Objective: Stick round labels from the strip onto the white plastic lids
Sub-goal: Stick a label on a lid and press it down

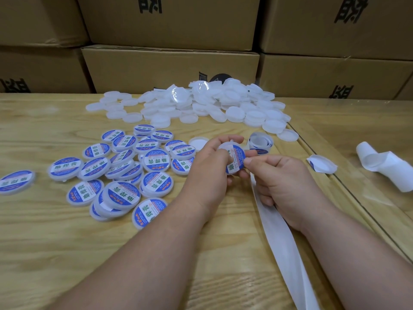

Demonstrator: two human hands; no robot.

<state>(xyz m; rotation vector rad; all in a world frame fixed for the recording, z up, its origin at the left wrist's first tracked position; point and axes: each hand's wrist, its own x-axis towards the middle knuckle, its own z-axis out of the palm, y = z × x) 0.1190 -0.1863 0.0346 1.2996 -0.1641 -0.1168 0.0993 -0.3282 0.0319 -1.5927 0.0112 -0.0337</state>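
We gripped a lid (232,161) in our left hand (209,163), fingers curled round its rim, just above the table (55,253). Our right hand (279,177) pinched the edge of the blue label (236,158) lying on that lid, with the strip (283,247) trailing under the palm. Labelled lids (116,171) lay to the left; bare lids (201,106) were heaped behind, against the boxes (169,68).
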